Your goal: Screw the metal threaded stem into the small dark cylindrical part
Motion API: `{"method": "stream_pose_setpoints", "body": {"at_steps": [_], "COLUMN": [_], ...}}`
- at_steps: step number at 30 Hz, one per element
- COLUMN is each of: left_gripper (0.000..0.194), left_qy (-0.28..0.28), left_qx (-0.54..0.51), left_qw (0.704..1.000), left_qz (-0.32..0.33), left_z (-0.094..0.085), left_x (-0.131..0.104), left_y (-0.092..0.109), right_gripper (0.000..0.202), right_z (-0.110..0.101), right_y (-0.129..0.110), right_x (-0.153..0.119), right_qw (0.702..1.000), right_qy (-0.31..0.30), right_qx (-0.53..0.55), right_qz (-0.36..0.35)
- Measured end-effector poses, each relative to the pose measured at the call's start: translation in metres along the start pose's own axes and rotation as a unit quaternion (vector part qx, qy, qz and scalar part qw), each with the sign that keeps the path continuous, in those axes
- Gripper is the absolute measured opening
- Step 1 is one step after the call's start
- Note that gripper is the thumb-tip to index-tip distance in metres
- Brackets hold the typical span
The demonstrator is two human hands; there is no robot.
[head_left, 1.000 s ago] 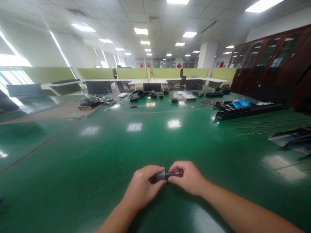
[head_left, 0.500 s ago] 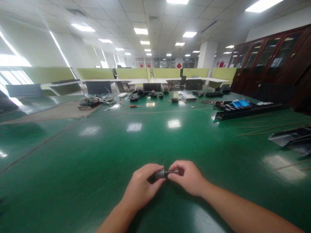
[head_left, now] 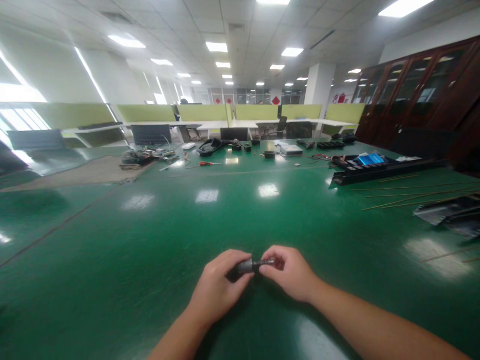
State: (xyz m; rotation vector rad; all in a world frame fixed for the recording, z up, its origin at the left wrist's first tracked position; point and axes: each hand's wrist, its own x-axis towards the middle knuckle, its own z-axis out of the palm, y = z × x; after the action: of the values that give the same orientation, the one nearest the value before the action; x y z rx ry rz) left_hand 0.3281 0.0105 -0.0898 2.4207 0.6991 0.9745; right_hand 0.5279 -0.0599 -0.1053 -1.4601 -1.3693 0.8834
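Near the front of the green table, my left hand [head_left: 219, 282] is closed around a small grey-and-black cylinder [head_left: 245, 266], which looks like a small motor. From its right end a thin, ridged dark shaft [head_left: 263, 263] sticks out toward my right hand [head_left: 292, 275]. Thumb and fingers of that hand are pinched at the shaft's far end. The part lies roughly level between both hands, just above or on the table. My left fingers hide its left end, and fine details are blurred.
The green table [head_left: 180, 220] stretches ahead. Across its far side are an orange-handled screwdriver [head_left: 209, 163], black parts [head_left: 212, 146] and a white box [head_left: 291, 150]. A long black channel [head_left: 375, 173], thin rods [head_left: 405, 196] and metal pieces [head_left: 442, 212] lie on the right.
The cylinder has shifted slightly left and its shaft tilts up a little more. My right fingers have moved slightly at the shaft's end. Both hands keep their hold.
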Motion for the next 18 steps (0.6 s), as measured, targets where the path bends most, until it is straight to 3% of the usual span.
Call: {"method": "stream_pose_setpoints", "body": {"at_steps": [18], "left_gripper": [0.025], "left_qy": [-0.001], "left_qx": [0.001], "left_qw": [1.000], "left_qz": [-0.011], "left_z": [-0.0021], "left_x": [-0.0003], "left_y": [0.0004], "right_gripper": [0.009], "right_z": [0.0005], "right_y": [-0.0015], "right_x": [-0.0005], "right_qw": [1.000], "right_qy": [0.006], "right_qx": [0.007], "right_qz": [0.001]}}
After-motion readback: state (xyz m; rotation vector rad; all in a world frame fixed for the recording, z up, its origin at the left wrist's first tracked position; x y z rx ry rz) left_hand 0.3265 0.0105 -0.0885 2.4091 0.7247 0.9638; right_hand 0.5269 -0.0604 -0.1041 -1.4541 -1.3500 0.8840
